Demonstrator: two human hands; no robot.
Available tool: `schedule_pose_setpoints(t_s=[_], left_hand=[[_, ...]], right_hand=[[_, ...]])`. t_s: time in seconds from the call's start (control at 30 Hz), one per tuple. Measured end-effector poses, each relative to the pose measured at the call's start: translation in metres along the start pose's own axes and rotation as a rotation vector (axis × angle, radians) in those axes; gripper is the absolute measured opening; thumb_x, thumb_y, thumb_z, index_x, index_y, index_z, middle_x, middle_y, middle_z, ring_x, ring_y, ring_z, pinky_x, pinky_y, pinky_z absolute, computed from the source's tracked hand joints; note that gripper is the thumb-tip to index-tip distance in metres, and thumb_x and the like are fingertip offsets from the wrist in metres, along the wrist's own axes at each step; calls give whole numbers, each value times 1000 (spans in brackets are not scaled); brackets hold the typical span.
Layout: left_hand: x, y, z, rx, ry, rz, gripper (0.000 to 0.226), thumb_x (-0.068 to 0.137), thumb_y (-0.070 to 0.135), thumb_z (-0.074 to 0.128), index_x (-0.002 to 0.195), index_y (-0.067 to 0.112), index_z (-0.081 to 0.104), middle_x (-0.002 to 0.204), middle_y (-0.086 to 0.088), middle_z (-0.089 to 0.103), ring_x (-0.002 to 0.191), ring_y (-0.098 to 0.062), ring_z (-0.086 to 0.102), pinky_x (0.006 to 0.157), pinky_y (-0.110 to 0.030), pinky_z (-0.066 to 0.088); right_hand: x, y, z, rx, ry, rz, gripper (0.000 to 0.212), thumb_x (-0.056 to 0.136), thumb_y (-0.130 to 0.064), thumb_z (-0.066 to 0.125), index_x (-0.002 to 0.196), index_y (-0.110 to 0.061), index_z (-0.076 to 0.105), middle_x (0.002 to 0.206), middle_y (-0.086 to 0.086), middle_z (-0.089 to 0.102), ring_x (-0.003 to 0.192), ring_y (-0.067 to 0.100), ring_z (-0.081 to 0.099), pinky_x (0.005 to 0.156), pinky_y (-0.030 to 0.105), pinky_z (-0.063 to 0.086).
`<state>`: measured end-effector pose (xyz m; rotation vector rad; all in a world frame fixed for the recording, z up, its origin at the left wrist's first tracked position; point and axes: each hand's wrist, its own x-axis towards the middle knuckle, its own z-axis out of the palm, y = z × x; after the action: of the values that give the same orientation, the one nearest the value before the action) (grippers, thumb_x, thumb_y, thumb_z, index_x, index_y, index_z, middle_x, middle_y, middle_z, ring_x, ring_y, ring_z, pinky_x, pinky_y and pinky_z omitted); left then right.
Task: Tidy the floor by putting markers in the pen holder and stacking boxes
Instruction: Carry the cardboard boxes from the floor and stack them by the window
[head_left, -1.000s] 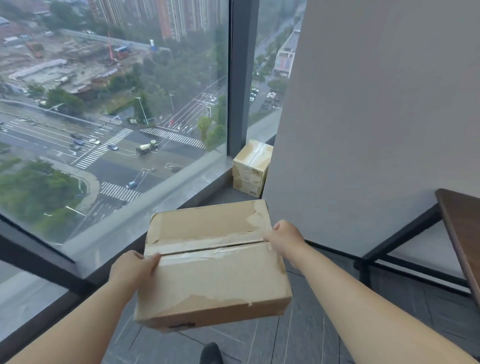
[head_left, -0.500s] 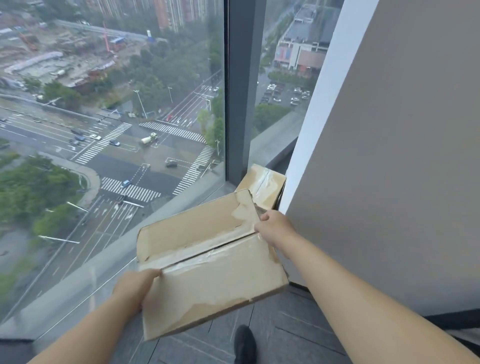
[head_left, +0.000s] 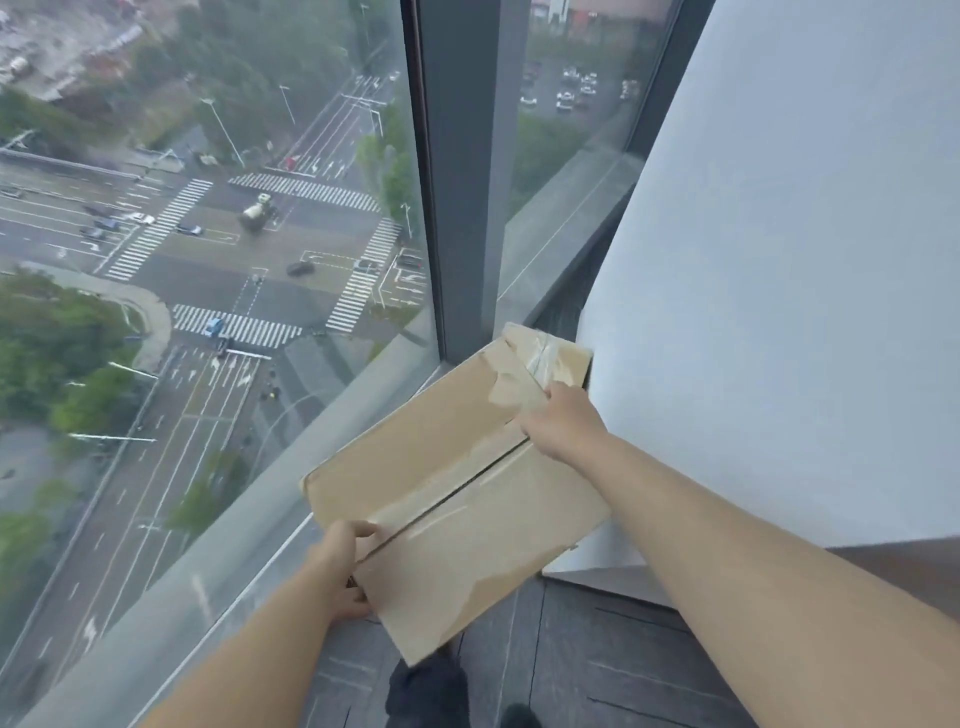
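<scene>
I hold a flat, worn cardboard box (head_left: 457, 499) with torn tape along its top seam, turned diagonally in front of me. My left hand (head_left: 343, 566) grips its near left edge at the seam. My right hand (head_left: 561, 415) grips its far right edge. Just beyond the held box, a taped box stack (head_left: 558, 353) sits in the corner between the window and the wall; only its top shows, and the held box overlaps its near side. No markers or pen holder are in view.
A floor-to-ceiling window (head_left: 208, 260) with a dark mullion (head_left: 462, 182) runs along the left, over a low grey sill (head_left: 249, 530). A white wall (head_left: 779, 260) closes the right. Dark floor tiles (head_left: 597, 665) and my shoes (head_left: 426, 691) lie below.
I have stepped closer to the corner. The held box has swung further toward the stacked boxes and now covers most of them; the table at the right has left the view.
</scene>
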<state>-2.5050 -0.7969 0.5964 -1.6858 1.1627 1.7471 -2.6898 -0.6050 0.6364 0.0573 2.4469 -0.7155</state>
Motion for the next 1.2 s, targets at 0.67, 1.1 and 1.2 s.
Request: schedule_pose_setpoints(t_s=[0.67, 1.1, 1.2], left_hand=[[224, 127, 150, 242, -229, -164, 40, 87, 31, 58, 118, 7, 51, 106, -15, 61, 96, -25, 63, 82, -37, 47], [266, 164, 235, 141, -250, -234, 43, 92, 38, 54, 117, 4, 54, 102, -18, 65, 85, -24, 66, 90, -39, 48], [271, 164, 241, 157, -267, -239, 45, 92, 40, 54, 118, 4, 55, 103, -17, 67, 86, -23, 67, 89, -38, 49]], right_hand=[[313, 9, 6, -155, 45, 176, 43, 80, -16, 48, 123, -10, 48, 125, 11, 47, 115, 33, 50, 79, 35, 43], [422, 9, -8, -356, 0, 4, 36, 79, -15, 47, 115, -10, 48, 121, 12, 50, 114, 34, 50, 75, 38, 42], [433, 7, -10, -340, -24, -11, 22, 80, -19, 46, 101, -17, 41, 115, 11, 49, 113, 34, 50, 77, 39, 42]])
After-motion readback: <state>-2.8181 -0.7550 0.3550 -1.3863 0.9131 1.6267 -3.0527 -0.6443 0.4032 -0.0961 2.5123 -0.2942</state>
